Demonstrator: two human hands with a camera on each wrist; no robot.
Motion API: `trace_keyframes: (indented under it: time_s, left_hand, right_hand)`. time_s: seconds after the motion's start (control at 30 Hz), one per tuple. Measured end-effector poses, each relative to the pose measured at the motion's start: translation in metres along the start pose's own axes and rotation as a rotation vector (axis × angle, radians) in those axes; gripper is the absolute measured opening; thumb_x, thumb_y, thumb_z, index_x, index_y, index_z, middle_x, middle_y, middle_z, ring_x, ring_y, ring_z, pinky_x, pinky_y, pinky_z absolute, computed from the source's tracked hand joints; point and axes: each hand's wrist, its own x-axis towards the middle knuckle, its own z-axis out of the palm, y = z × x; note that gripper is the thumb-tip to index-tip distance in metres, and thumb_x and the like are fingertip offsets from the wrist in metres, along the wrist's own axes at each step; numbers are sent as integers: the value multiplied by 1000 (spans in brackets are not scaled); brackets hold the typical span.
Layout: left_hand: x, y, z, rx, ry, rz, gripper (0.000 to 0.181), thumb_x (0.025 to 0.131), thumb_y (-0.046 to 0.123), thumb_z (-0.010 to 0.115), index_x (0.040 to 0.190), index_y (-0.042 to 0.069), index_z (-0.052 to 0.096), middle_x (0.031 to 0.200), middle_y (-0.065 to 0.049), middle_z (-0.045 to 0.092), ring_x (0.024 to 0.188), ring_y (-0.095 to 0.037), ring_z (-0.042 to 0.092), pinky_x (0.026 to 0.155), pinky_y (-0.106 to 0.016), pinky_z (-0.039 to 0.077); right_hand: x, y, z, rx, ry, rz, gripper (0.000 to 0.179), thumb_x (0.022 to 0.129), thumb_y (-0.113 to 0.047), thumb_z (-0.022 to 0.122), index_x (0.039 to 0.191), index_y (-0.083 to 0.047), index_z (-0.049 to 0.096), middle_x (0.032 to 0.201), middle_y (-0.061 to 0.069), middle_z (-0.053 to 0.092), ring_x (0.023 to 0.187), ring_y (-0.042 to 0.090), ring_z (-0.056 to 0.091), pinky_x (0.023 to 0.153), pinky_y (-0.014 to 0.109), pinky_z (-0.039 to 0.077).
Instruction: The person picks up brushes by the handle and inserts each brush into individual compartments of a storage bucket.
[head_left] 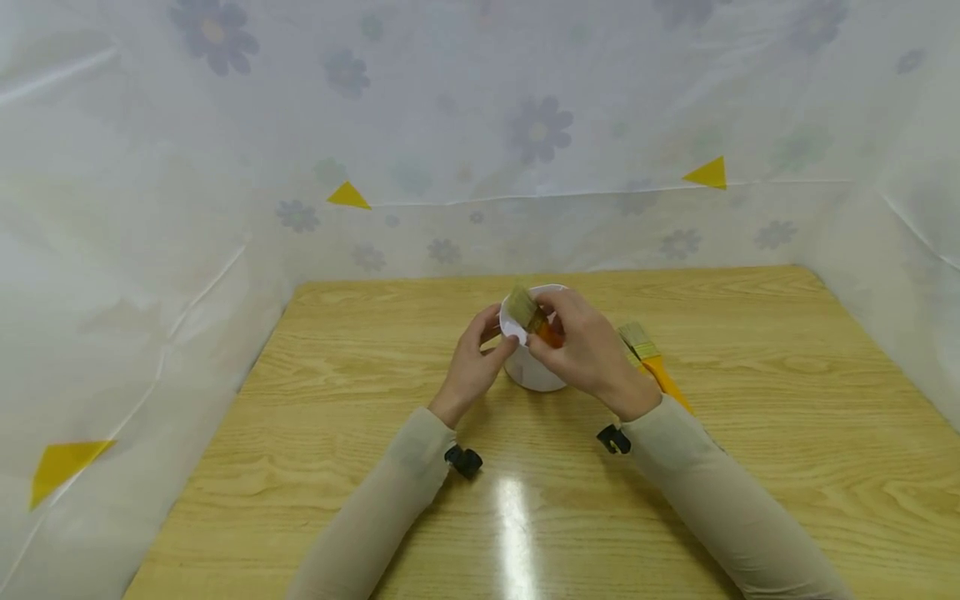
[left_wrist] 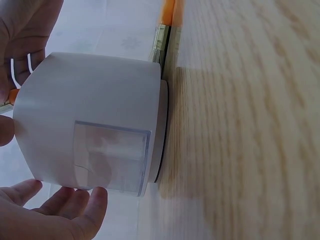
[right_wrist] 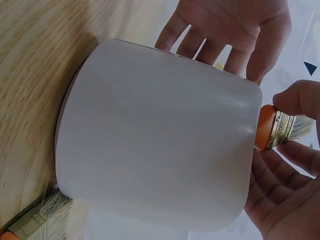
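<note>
A white cylindrical container (head_left: 536,372) with an open top stands on the table, and its near rim is bowed. A clear rectangular panel (left_wrist: 112,155) shows on its side in the left wrist view. My left hand (head_left: 474,357) holds the container by its left side, thumb at the rim and fingers spread along the wall. Over the opening, my right hand (head_left: 588,343) pinches a paintbrush (right_wrist: 281,127) near its metal band. The bristles point up and out; the orange handle goes down behind the rim, its lower end hidden by the container.
To the right of the container, paintbrushes (head_left: 651,354) with orange-yellow handles lie on the wooden table (head_left: 337,417), partly hidden by my right hand. Flower-patterned sheeting (head_left: 450,108) with yellow triangles (head_left: 348,196) surrounds the table at the back and sides.
</note>
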Motion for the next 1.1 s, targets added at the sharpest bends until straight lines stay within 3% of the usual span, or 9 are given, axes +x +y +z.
trace_keyframes:
  time_s: [0.43, 0.67, 0.97, 1.1]
  left_hand:
    - [0, -2, 0, 2, 4, 20, 53, 97, 24, 57, 146, 18, 37, 138, -8, 47, 124, -23, 48, 98, -47, 44]
    - [1, -1, 0, -2, -5, 21, 55, 97, 21, 57, 147, 14, 36, 140, -12, 46, 126, -28, 47, 98, -49, 43]
    - [-9, 35, -2, 5, -29, 11, 52, 97, 9, 54, 145, 0, 34, 139, -22, 45, 125, -36, 46, 97, -49, 44]
    - [-11, 38, -3, 3, -26, 8, 52, 97, 10, 54, 145, 0, 35, 139, -22, 44, 126, -37, 45, 98, -50, 43]
  right_hand:
    - [0, 1, 0, -29, -21, -40, 43, 81, -16, 71, 119, -6, 54, 101, 6, 57, 70, 14, 54, 60, 27, 50]
    - [-3, 0, -1, -32, -38, -19, 44, 80, -18, 73, 118, -4, 56, 98, 7, 58, 72, 15, 56, 61, 29, 51]
    - [-5, 0, -1, -28, -54, -6, 42, 80, -18, 72, 117, -4, 57, 93, 6, 58, 69, 15, 56, 60, 27, 49]
    - [-4, -1, -1, -25, -53, -11, 41, 79, -18, 72, 116, -4, 58, 92, 5, 58, 69, 15, 55, 60, 27, 48]
